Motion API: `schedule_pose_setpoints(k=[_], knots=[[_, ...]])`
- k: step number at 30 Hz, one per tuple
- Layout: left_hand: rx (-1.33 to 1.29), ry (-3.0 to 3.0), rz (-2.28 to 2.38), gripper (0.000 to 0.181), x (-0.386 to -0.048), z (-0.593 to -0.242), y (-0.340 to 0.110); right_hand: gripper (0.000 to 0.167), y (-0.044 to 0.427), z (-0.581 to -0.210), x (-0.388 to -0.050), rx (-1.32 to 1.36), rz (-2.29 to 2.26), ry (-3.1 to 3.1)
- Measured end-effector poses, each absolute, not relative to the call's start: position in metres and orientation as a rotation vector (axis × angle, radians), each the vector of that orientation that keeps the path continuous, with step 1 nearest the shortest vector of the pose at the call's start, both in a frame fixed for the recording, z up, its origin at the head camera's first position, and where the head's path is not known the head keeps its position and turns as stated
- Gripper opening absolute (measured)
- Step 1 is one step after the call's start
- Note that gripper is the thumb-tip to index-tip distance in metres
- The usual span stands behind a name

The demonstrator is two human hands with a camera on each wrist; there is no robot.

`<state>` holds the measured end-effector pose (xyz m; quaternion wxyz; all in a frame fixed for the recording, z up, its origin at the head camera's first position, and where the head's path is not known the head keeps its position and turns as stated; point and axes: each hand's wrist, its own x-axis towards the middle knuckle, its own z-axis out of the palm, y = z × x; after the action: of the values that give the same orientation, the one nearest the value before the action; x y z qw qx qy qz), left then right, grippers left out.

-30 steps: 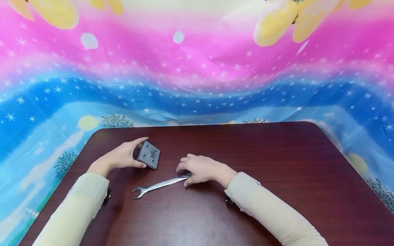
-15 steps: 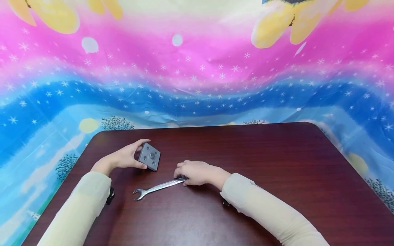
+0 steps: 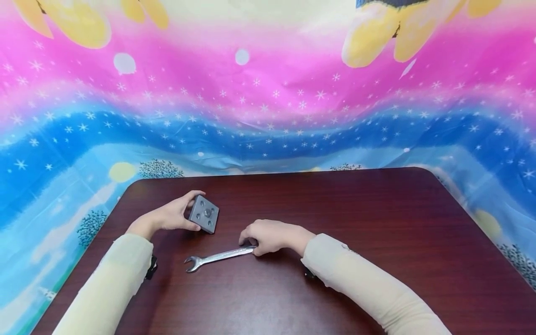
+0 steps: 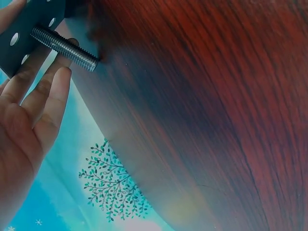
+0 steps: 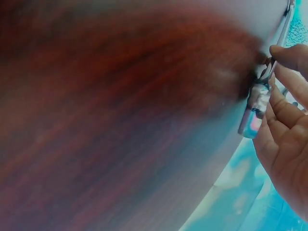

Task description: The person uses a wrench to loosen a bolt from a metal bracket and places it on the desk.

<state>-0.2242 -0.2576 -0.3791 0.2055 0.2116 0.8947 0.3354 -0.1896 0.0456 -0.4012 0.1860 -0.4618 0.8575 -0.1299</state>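
At the left of the head view, my left hand (image 3: 173, 213) grips a square grey metal plate (image 3: 204, 214) by its edges, thumb on the near side. The plate stands tilted up and has several holes. A threaded bolt (image 4: 65, 48) sticks out from its back in the left wrist view. To the right, my right hand (image 3: 272, 236) pinches one end of a silver combination wrench (image 3: 224, 255) between thumb and fingers. The wrench's open-jaw end points left, below the plate and apart from it. Fingers hide the wrench's other end in the head view; it shows in the right wrist view (image 5: 257, 103).
Both hands are over a dark red-brown wooden table (image 3: 356, 218) with rounded far corners. A colourful printed cloth (image 3: 268, 102) hangs behind the table and along its sides.
My right hand has come lower and slightly left, its fingers closing round the wrench's end. The wrench has shifted a little to the right. My left hand and the plate stay nearly still.
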Motion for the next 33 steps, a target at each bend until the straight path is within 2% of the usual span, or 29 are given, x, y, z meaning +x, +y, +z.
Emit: schedule_pose_setpoints(k=[3, 9, 16, 23, 28, 33], knots=[[0.607, 2.471, 0.96, 0.092, -0.225, -0.38, -0.258, 0.038, 0.048, -0.401, -0.192, -1.303, -0.42, 2.377], [0.609, 2.454, 0.994, 0.089, -0.223, -0.38, -0.258, 0.024, 0.05, -0.4, -0.193, -1.23, -0.517, 2.303], [0.609, 2.454, 1.008, 0.09, -0.222, -0.38, -0.255, 0.024, 0.054, -0.401, -0.192, -1.07, -0.692, 2.181], [0.594, 2.51, 1.001, 0.089, -0.218, -0.384, -0.254, 0.005, 0.057, -0.404, -0.191, -1.096, -0.777, 2.135], [0.584, 2.57, 0.981, 0.089, -0.21, -0.386, -0.251, 0.005, 0.061, -0.405, -0.192, -1.087, -0.844, 2.147], [0.604, 2.624, 0.976, 0.088, -0.204, -0.383, -0.246, 0.015, 0.07, -0.403, -0.195, -1.075, -0.921, 2.18]])
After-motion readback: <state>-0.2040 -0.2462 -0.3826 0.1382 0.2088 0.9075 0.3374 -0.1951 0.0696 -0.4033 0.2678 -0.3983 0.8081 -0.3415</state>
